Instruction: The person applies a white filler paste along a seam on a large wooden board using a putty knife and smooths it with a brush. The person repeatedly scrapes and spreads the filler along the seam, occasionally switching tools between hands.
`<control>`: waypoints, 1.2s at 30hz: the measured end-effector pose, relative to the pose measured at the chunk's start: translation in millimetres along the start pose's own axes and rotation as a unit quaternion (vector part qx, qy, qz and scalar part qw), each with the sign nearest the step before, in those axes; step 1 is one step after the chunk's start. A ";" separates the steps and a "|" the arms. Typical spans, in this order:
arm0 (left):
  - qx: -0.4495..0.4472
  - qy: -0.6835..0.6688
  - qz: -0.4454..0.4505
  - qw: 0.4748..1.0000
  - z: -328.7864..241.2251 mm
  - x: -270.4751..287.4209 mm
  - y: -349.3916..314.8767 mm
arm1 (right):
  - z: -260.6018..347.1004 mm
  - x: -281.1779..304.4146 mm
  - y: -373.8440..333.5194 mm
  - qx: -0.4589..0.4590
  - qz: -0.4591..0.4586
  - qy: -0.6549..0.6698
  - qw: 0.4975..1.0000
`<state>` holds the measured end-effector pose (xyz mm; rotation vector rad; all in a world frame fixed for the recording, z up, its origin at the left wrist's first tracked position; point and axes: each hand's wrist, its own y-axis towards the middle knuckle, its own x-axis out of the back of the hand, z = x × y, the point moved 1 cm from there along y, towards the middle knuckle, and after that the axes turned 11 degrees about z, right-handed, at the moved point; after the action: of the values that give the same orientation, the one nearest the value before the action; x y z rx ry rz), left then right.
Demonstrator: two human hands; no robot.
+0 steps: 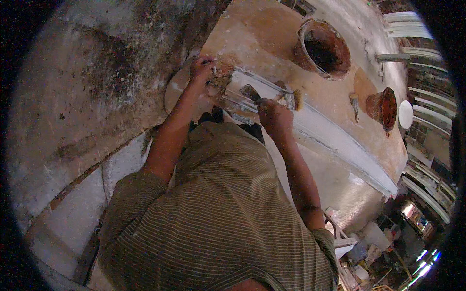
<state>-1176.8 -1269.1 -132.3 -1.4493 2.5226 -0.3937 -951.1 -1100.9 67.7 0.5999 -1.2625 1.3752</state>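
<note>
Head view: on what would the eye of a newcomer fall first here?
Probably the long white strip, running diagonally across the brown work surface toward the lower right. Then the large stained bucket near the top, and the right hand near the centre, holding a dark-bladed scraper.

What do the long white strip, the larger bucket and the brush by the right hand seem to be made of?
The long white strip looks like plaster, pale and matte, though painted wood can't be excluded. The larger bucket is perhaps plastic or rubber: rounded, dull reddish-brown, its rim crusted with pale residue. The brush has tan bristles, fibre type unclear.
</note>
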 end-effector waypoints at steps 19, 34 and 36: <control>-0.086 0.371 0.090 0.920 -24.2 -17.5 -70.6 | -86.2 -13.9 -15.8 -0.041 0.023 0.083 0.995; -0.120 0.500 -0.063 0.855 -27.6 -26.4 -89.8 | -76.9 -12.1 4.9 0.029 -0.092 0.158 0.983; -0.103 0.416 -0.030 0.903 -24.3 -27.5 -93.5 | -73.1 -8.5 2.3 0.011 -0.067 0.176 0.982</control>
<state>-1094.7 -1287.2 -77.4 -1.6961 3.2487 -0.9569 -929.2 -1037.4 37.4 0.4256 -0.9083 1.3157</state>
